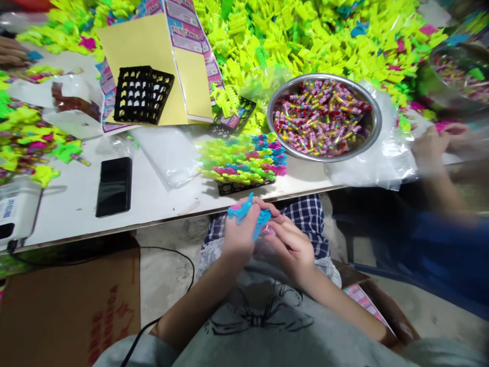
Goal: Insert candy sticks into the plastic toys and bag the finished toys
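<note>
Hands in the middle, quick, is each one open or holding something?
Left hand: closed, holding a blue toy.
Right hand: fingers curled, seems to pinch a pink piece by the toy.

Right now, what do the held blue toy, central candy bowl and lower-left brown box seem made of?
Blue toy: probably plastic, smooth, with bright solid colour.
Candy bowl: polished metal, perhaps stainless steel, given its reflective rim.
Brown box: likely cardboard, matte, with printed reddish lettering.

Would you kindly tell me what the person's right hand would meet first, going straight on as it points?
The right hand would probably meet the blue toy in the left hand first; whether they touch is unclear.
</note>
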Demonstrator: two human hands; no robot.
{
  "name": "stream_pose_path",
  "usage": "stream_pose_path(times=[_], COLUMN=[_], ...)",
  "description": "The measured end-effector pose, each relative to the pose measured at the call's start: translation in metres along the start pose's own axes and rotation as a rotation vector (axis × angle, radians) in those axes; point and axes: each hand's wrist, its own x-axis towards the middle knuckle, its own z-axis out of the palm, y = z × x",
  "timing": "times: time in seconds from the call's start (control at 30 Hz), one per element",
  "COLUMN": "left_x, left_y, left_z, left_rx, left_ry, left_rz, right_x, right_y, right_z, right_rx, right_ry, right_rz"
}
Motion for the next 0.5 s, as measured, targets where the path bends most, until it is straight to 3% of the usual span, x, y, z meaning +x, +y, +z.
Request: stream_pose_path(times=[0.13,0.33,0.5], left_x=[-0.001,-0.001,0.004], left_y=[-0.005,-0.009,-0.015], left_z=[-0.005,-0.01,-0.018], left_rx=[0.098,0.17,0.107], left_ry=[0.019,-0.016,0.087], left_rz=[0.075,0.092,0.091], right_x=[-0.002,-0.003,-0.001], right_y=[0.0,-0.005,0.004], right_z=[0.003,0.004,0.013], right_rx=[0.003,0.025,0.107], right_ry=[0.017,-0.063,-0.098], right_rz=[0.014,0.201,0.284])
